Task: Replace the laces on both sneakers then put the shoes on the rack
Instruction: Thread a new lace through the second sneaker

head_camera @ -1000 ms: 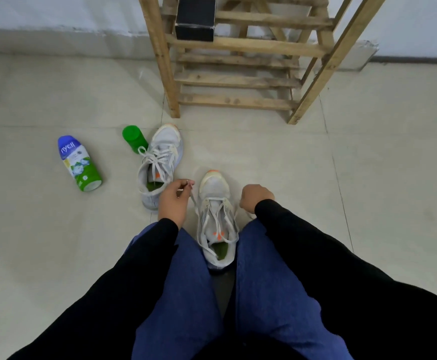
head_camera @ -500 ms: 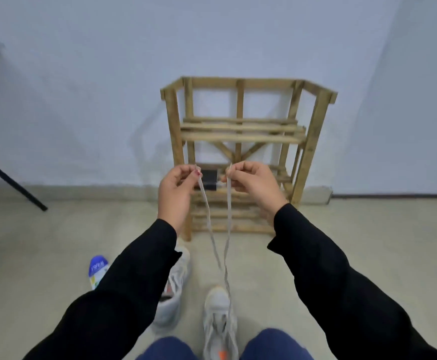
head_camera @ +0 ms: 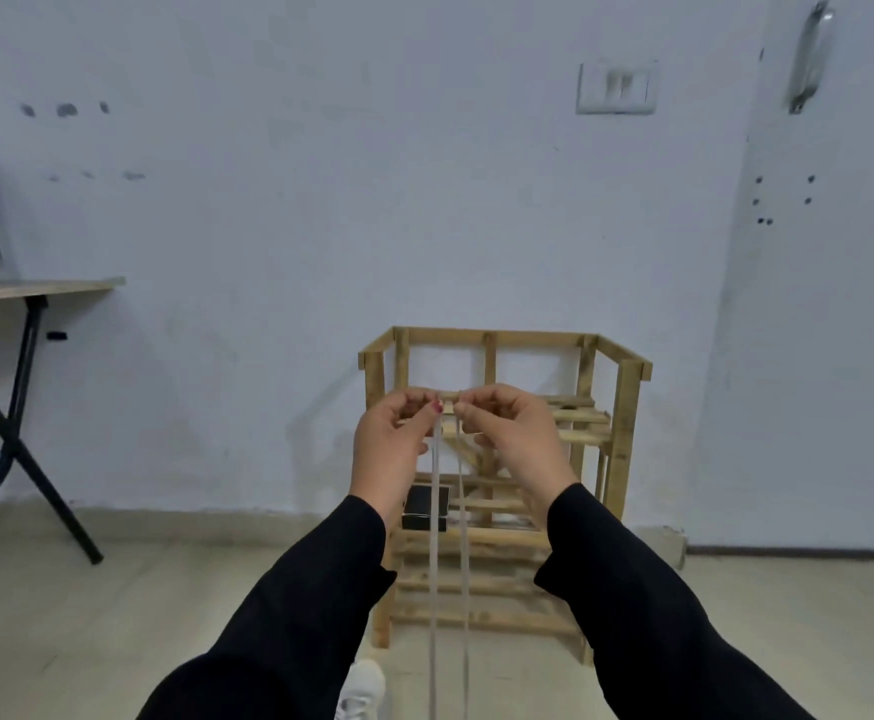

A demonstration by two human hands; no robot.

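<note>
Both my hands are raised in front of the wooden shoe rack (head_camera: 627,418). My left hand (head_camera: 393,449) pinches one end of a pale shoelace (head_camera: 434,563), and my right hand (head_camera: 512,439) pinches the other end, fingertips almost touching. The two strands hang straight down side by side and leave the frame at the bottom. Only the toe of one white sneaker (head_camera: 364,685) shows at the bottom edge, beside my left sleeve. The sneaker that the lace runs into is out of view.
A small black box (head_camera: 427,506) sits on a lower shelf of the rack. A folding table (head_camera: 39,291) with black crossed legs stands at the left against the white wall. A wall switch (head_camera: 615,88) is high on the right. The floor is pale tile.
My hands have lifted the lace ends from shoe level to up high, stretching both strands. My view has tilted upward, so the sneakers and bottle dropped out of sight.
</note>
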